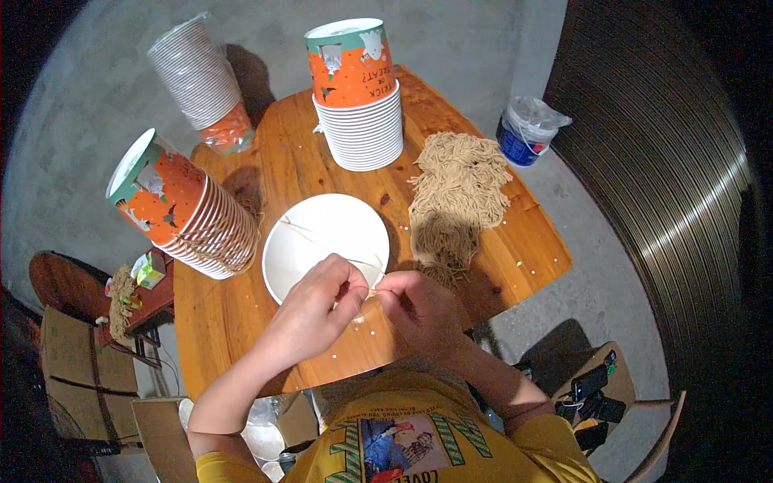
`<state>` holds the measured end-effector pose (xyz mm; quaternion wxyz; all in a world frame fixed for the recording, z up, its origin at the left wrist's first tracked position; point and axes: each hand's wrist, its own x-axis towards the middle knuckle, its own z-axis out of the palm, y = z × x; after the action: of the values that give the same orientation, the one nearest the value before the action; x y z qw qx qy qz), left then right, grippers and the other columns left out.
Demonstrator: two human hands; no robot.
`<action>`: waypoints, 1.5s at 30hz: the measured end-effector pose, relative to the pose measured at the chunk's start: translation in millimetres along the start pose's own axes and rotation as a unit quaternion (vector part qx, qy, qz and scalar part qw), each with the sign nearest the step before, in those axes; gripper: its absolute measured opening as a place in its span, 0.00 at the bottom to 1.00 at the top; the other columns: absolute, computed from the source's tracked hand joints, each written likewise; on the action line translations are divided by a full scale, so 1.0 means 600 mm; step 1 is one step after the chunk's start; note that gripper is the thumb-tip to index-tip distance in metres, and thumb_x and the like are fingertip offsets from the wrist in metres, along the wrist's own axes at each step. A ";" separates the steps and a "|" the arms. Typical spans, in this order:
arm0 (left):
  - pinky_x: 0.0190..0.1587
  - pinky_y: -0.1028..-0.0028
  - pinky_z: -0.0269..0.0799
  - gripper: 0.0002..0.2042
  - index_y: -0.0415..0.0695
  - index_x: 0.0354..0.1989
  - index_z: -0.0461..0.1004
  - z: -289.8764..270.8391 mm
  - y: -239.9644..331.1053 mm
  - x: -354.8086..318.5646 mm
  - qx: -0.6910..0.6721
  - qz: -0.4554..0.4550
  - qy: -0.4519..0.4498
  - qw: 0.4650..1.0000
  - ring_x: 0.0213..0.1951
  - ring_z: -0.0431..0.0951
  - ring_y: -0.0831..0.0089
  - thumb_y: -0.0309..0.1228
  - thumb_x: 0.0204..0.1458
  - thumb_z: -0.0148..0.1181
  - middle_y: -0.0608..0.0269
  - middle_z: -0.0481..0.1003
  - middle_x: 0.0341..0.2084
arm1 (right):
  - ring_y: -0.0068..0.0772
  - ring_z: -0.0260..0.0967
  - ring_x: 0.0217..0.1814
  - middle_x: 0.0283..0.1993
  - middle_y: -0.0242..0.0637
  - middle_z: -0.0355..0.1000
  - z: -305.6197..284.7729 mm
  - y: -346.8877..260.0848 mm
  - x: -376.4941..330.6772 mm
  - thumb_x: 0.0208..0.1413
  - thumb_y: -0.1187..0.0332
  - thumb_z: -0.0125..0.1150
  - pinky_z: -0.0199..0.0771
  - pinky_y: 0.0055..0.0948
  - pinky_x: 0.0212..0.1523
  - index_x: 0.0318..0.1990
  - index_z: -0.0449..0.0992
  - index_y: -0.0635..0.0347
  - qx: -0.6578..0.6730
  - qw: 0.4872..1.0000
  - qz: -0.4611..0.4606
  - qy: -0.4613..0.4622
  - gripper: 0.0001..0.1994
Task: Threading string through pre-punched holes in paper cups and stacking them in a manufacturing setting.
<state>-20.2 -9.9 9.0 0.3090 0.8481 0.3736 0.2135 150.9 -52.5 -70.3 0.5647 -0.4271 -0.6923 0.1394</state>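
Observation:
My left hand (318, 310) and my right hand (423, 310) meet over the near rim of a round white paper tub (310, 253), fingertips pinched almost together. Between them is a thin cord (366, 263), part of it arching over the tub. It looks like a pale string; its ends and any knot are hidden by my fingers. A few thin strands (296, 226) show against the tub's white inside. Right of the tub lies a heap of tan cords (459, 181), its near part in shadow.
On the wooden table (499, 282) stand upside-down stacks of orange tubs, one at the back (358, 129) and one at left (181, 205), the latter with cords draped on it. A plastic-wrapped stack (197, 76) is behind. A blue bucket (523, 145) stands right; a chair (612, 386) sits lower right.

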 end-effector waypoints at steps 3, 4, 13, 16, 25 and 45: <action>0.35 0.71 0.66 0.04 0.37 0.32 0.68 -0.002 0.002 0.002 -0.015 -0.006 0.001 1.000 0.31 0.70 0.65 0.25 0.53 0.53 0.56 0.67 0.28 | 0.27 0.68 0.23 0.27 0.35 0.71 0.001 0.001 -0.001 0.55 0.71 0.57 0.69 0.26 0.25 0.39 0.69 0.58 0.001 1.000 0.002 0.002 0.06; 0.35 0.71 0.66 0.04 0.37 0.32 0.68 -0.002 0.002 0.004 -0.015 -0.006 0.001 1.000 0.31 0.70 0.65 0.25 0.53 0.53 0.56 0.67 0.28 | 0.27 0.68 0.23 0.27 0.35 0.71 0.001 0.001 -0.002 0.55 0.71 0.57 0.69 0.26 0.25 0.39 0.69 0.58 0.002 1.000 0.009 0.003 0.06; 0.28 0.81 0.63 0.04 0.42 0.30 0.69 -0.007 -0.004 0.010 -0.172 -0.143 -0.043 0.974 0.27 0.64 0.85 0.29 0.52 0.54 0.73 0.65 0.24 | 0.24 0.67 0.21 0.24 0.33 0.69 0.003 -0.005 -0.001 0.52 0.73 0.58 0.69 0.25 0.23 0.39 0.69 0.57 -0.014 1.000 0.016 -0.006 0.07; 0.23 0.83 0.61 0.05 0.45 0.30 0.69 -0.006 -0.008 0.012 -0.206 -0.175 -0.055 0.961 0.25 0.62 0.88 0.32 0.53 0.53 0.77 0.64 0.23 | 0.25 0.66 0.20 0.24 0.33 0.69 0.005 0.001 -0.001 0.52 0.74 0.58 0.69 0.25 0.23 0.39 0.68 0.57 -0.006 1.000 -0.006 0.007 0.08; 0.23 0.82 0.61 0.06 0.43 0.31 0.70 -0.005 -0.009 0.012 -0.216 -0.173 -0.064 0.959 0.24 0.62 0.87 0.33 0.53 0.54 0.76 0.65 0.21 | 0.28 0.68 0.18 0.21 0.34 0.69 0.004 -0.008 0.006 0.52 0.73 0.60 0.70 0.28 0.20 0.41 0.67 0.56 -0.030 0.999 -0.036 0.015 0.10; 0.39 0.71 0.67 0.04 0.37 0.34 0.69 -0.005 0.004 0.010 -0.023 -0.013 -0.022 0.999 0.34 0.71 0.64 0.25 0.53 0.55 0.56 0.69 0.29 | 0.26 0.68 0.18 0.23 0.33 0.72 0.007 0.006 -0.022 0.57 0.71 0.55 0.69 0.26 0.20 0.37 0.66 0.58 -0.021 0.999 0.044 -0.005 0.05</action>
<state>-17.0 -5.4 13.7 0.3396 0.8400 0.3731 0.1996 148.5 -58.9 -82.6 0.5455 -0.4680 -0.6785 0.1515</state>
